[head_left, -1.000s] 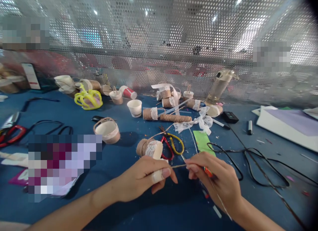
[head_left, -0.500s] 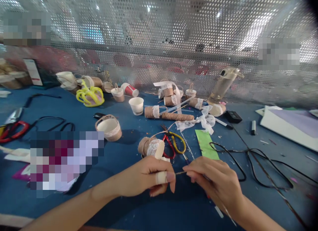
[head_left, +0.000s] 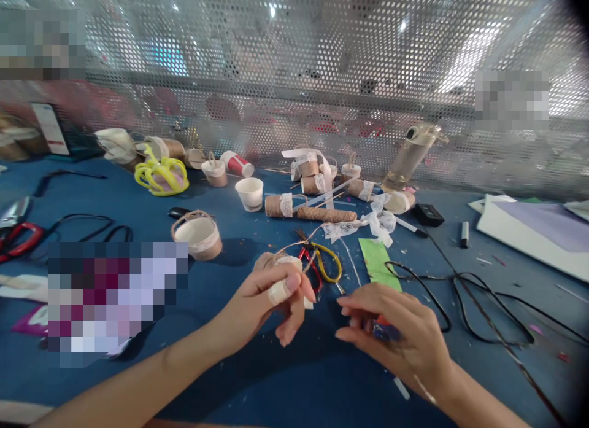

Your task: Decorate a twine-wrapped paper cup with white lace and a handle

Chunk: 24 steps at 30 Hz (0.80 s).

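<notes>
My left hand (head_left: 276, 299), a bandage around its thumb, pinches a thin strand of twine (head_left: 310, 263), whose short end sticks up past the fingertips. Right behind it lies a small cup wrapped in brown twine and lace (head_left: 264, 262), mostly covered by the hand. To the right, my right hand (head_left: 396, 330) has thumb and fingers apart with nothing pinched between the tips. Under its fingers a tool with a metal shaft (head_left: 340, 288) and red-blue handle shows in part; its kind is unclear. Red-and-yellow-handled pliers (head_left: 327, 262) lie open just beyond my hands.
A twine-wrapped basket (head_left: 199, 237), a white paper cup (head_left: 250, 194) and a spool of twine (head_left: 326, 214) stand or lie farther back. Green paper (head_left: 378, 262) and a black cable (head_left: 488, 330) are at right. A glue-filled bottle-like container (head_left: 407, 158) leans near the perforated metal screen (head_left: 294, 59).
My left hand has tilted up and moved slightly left with the twine. My right hand has let go of the twine and spread its fingers. The view has shifted slightly.
</notes>
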Each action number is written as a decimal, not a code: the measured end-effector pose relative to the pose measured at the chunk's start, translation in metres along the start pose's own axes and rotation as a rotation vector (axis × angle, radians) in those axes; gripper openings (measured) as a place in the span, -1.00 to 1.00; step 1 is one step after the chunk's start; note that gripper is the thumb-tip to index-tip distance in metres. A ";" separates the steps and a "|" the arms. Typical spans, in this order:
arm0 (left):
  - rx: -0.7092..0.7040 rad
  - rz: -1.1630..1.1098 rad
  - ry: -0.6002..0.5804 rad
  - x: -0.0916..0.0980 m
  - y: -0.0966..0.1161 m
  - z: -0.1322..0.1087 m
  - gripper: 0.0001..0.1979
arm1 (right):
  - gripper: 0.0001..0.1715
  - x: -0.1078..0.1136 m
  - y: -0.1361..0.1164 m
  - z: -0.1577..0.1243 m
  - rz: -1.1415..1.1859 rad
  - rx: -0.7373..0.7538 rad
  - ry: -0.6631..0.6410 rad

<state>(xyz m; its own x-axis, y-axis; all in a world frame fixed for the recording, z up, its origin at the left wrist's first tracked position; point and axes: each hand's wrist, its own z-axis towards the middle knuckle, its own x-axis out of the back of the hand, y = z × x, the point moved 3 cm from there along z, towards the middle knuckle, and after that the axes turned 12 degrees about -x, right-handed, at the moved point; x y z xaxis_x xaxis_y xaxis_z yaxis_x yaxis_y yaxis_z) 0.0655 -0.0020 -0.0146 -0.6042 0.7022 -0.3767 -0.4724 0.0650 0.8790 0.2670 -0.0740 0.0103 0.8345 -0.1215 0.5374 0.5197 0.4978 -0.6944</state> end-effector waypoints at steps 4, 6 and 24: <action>0.030 0.095 -0.042 -0.005 0.001 0.001 -0.66 | -0.81 -0.006 -0.002 -0.001 -0.042 0.074 -0.072; 0.006 0.156 -0.038 -0.007 0.002 0.002 -0.67 | -0.87 -0.012 -0.004 -0.003 -0.077 0.127 -0.119; 0.131 0.291 -0.115 -0.011 -0.002 0.000 -0.61 | -0.82 0.001 0.012 -0.003 0.069 -0.231 -0.021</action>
<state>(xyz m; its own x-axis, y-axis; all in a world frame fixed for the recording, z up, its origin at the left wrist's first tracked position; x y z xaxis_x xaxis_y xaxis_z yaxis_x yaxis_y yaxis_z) 0.0732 -0.0102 -0.0121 -0.6218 0.7796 -0.0754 -0.1998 -0.0648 0.9777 0.2741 -0.0705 0.0011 0.8667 -0.0750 0.4932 0.4918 0.2947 -0.8193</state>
